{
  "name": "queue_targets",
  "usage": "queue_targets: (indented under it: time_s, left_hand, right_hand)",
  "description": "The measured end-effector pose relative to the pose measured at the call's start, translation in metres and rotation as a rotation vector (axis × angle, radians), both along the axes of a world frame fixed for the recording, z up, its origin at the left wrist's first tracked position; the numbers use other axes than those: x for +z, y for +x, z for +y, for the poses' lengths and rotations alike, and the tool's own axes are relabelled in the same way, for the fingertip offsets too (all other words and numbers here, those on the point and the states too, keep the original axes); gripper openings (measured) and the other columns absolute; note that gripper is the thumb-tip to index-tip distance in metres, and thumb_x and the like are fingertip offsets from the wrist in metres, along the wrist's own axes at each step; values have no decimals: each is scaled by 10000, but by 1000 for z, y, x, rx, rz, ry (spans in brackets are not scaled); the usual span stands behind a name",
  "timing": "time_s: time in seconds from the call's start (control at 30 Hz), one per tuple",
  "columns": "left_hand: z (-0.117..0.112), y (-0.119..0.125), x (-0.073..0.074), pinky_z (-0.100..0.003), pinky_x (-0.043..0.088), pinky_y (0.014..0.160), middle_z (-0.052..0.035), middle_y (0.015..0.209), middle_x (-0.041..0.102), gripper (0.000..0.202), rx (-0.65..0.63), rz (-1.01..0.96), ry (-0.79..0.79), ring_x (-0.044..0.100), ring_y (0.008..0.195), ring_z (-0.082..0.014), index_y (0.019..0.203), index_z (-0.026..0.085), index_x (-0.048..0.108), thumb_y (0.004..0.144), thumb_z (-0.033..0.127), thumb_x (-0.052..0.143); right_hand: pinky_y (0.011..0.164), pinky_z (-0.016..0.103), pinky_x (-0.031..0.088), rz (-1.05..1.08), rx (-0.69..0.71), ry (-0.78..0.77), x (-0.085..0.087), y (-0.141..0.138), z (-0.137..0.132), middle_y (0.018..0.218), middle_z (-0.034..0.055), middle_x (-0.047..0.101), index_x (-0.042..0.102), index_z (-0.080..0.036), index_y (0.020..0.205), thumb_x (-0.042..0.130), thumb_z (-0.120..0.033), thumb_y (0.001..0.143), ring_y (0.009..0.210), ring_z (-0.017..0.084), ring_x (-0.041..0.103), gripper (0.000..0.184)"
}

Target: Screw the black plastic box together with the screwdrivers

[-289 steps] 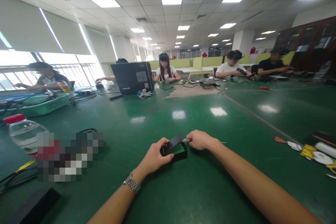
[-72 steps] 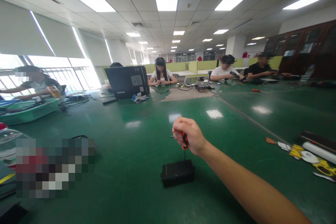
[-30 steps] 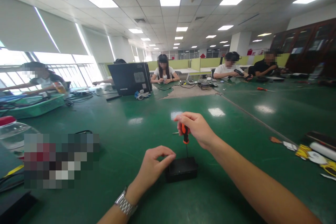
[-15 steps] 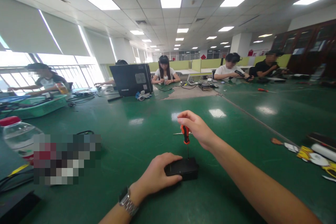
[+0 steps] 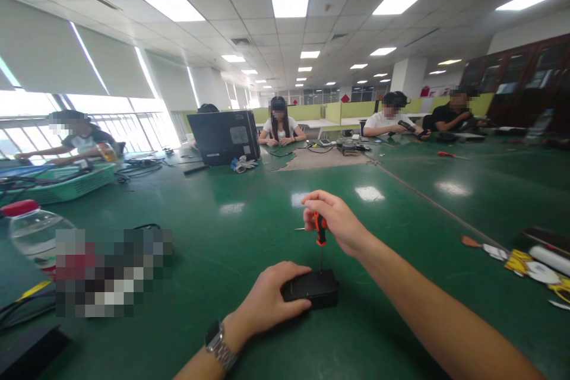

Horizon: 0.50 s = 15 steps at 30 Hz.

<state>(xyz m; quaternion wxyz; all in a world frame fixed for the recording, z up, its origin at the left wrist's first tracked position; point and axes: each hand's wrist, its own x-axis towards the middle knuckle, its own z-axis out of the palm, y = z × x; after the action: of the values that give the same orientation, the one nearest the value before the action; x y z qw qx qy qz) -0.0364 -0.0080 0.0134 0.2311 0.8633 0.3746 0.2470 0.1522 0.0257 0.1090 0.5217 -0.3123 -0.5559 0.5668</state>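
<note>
A small black box lies on the green table in front of me. My left hand, with a metal watch on its wrist, is curled round the box's left end and holds it down. My right hand is closed on the orange and black handle of a screwdriver. The screwdriver stands upright with its thin shaft reaching down to the top of the box near its right end.
A clear bottle with a red cap stands at the left. A green basket and an open laptop sit farther back. Tools and yellow parts lie at the right. Several people sit around the far side.
My left hand came back into view and settled on the box's left end. My right hand stays on the upright screwdriver over the box.
</note>
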Motion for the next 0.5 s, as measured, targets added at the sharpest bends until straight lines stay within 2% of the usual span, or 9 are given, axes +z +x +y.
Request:
queue_targets:
  time_s: [0.07,0.2,0.3,0.43,0.5]
  left_hand:
    - [0,0,0,-297,445,841,-50,1039,660,472,2,6,3,596,920,-213,1183,227,605,734,318,716]
    - [-1,0,0,-299,440,852,-45,1048,658,472,5,12,13,595,921,-209,1187,224,600,738,313,714]
    - [0,0,-1,-294,442,839,-41,1040,659,474,3,12,18,595,915,-207,1190,228,597,739,314,717]
    - [1,0,-3,-293,439,853,-39,1059,655,475,1,-1,21,593,936,-208,1193,237,594,741,316,718]
    - [1,0,-3,-288,442,844,-37,1051,656,473,-1,-7,17,594,927,-205,1189,236,596,740,318,719]
  right_hand:
    - [552,229,419,-15,-37,18,0,0,0,629,-45,566,559,-174,849,662,-326,714,537,90,521,228]
    - [556,261,436,-6,64,-5,0,1,0,546,-59,514,559,-173,824,581,-370,778,467,88,468,204]
    - [557,237,414,-38,-17,23,2,1,-2,623,-49,544,564,-174,842,640,-348,737,536,89,497,217]
    - [555,255,414,-69,73,12,4,1,-4,563,-56,495,562,-171,785,580,-358,771,499,90,458,188]
    - [573,250,408,-78,31,32,4,1,-3,613,-48,526,574,-174,811,610,-347,751,544,95,484,187]
